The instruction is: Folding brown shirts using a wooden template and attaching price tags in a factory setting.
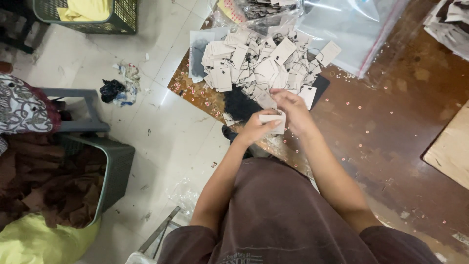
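My left hand [255,128] and my right hand [292,111] meet over the near edge of a dark brown wooden table [391,127]. Between them they hold a small stack of white card tags [274,120]. Just beyond the hands lies a big heap of the same white tags with thin black strings [259,61]. A bundle of black strings [239,103] rests on the table right next to my left hand.
Clear plastic zip bags [351,34] lie at the back of the table. A light wooden board [452,146] sits at the right. On the tiled floor to the left are a grey basket of brown cloth [73,181], a green crate [88,14] and scraps of litter [119,88].
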